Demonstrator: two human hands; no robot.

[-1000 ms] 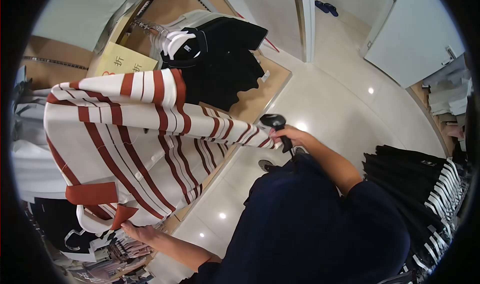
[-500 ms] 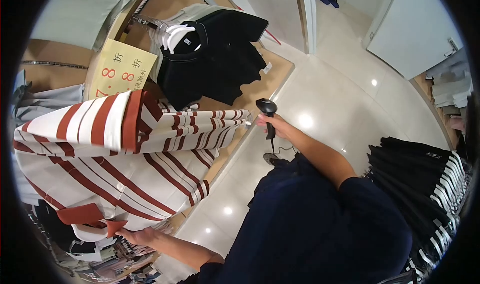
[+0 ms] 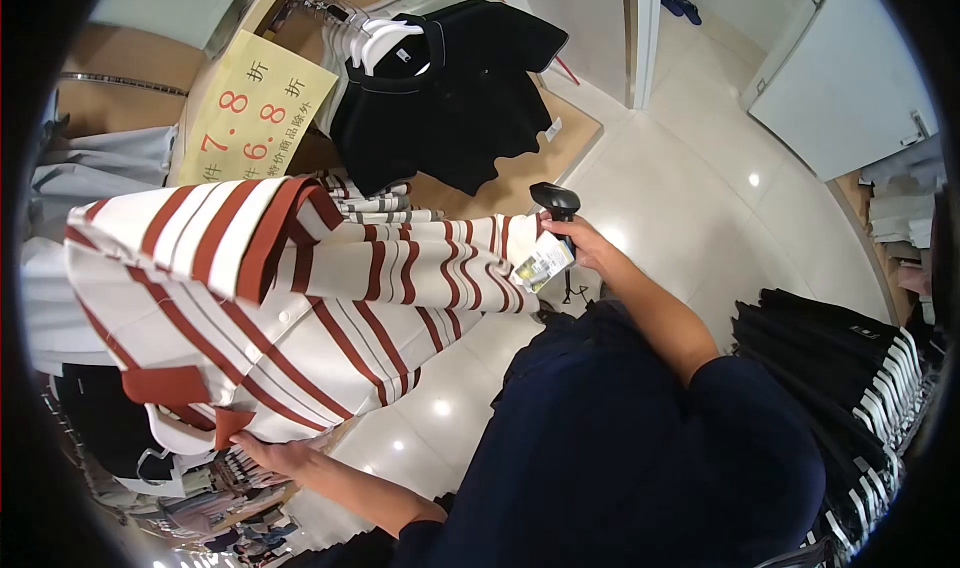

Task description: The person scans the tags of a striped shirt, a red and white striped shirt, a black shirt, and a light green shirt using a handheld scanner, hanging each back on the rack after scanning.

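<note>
Striped shirt (image 3: 290, 298) is spread between both hands: left hand (image 3: 278, 455) grips its collar end, right hand (image 3: 585, 243) grips scanner (image 3: 556, 200) and tag (image 3: 543, 262).

Glossy pale tile floor (image 3: 680, 198) (ceiling lights mirrored), white door (image 3: 850, 78), yellow sale sign (image 3: 255, 108).

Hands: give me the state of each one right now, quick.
Left hand: closed on the collar end of the striped shirt.
Right hand: closed on the barcode scanner, pinching the shirt's tag.

Striped shirt (image 3: 300, 298), hangtag (image 3: 543, 262), scanner (image 3: 556, 200)
</note>
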